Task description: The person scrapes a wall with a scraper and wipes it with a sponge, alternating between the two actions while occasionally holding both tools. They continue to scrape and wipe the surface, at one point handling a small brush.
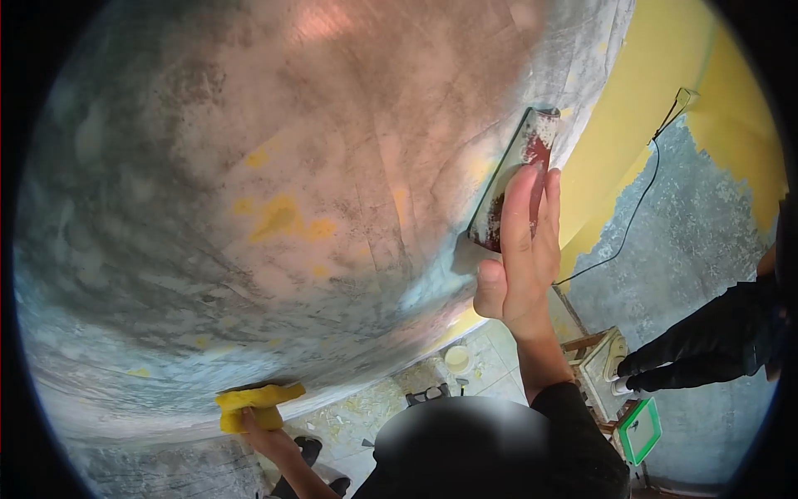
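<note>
The left hand (270, 443) pinches a yellow block (258, 397), spongy in look, with a dark strip along its wall side. Up and to the right of it, well apart, a broad scraper (532, 150) with worn maroon paint lies against the patchy wall (332, 150). The right hand (525, 270) is far the nearer to it, laid over its lower right side. That hand's visible fingers stretch almost straight along the tool and its thumb stands off to the left; I cannot tell whether the hidden fingers curl around it. The scraper's long axis slants steeply from lower left to upper right, close to the line of those fingers. Below, a pale tub (458, 359) stands on the floor (499, 353). Farther off, another person's dark-trousered legs (698, 345) show before a second wall (665, 216), part yellow, part bare grey.
</note>
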Action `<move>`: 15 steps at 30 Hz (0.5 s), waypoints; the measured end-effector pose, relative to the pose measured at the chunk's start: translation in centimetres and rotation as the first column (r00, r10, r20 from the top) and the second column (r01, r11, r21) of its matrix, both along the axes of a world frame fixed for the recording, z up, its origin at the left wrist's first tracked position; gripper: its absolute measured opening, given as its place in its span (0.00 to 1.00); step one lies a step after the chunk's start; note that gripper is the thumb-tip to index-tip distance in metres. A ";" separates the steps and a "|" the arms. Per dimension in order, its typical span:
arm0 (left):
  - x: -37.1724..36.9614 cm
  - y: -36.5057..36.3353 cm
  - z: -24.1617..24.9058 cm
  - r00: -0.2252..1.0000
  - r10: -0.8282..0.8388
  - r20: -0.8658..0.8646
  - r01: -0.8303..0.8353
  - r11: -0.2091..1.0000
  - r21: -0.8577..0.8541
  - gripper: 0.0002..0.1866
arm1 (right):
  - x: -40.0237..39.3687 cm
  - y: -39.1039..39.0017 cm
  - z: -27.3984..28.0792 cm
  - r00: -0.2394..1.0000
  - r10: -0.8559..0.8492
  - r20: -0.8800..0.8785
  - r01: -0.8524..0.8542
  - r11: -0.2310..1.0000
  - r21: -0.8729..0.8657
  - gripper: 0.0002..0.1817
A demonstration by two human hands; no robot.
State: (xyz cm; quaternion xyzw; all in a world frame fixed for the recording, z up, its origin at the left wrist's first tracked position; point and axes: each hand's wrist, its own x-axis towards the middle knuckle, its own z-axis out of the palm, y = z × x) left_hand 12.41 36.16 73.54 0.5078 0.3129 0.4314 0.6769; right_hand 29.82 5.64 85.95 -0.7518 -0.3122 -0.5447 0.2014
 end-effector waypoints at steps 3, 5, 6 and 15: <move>-0.3 0.3 -0.6 0.998 -0.056 0.025 0.056 0.998 0.021 0.26 | -0.9 0.9 0.0 0.998 0.031 -0.055 -0.028 0.998 0.061 0.30; -0.3 0.4 -0.5 0.998 -0.062 0.019 0.061 0.998 0.027 0.26 | -1.8 0.8 -1.2 0.994 0.019 -0.107 -0.018 1.000 0.007 0.30; -0.1 0.2 -0.4 0.999 -0.045 0.012 0.045 0.999 0.020 0.26 | -2.1 0.4 -2.0 0.991 -0.021 -0.133 0.022 1.000 0.007 0.30; 0.0 0.1 -0.4 0.998 -0.067 -0.020 0.068 0.995 0.067 0.27 | 0.8 2.7 4.4 0.964 -0.127 0.233 0.096 0.985 0.142 0.21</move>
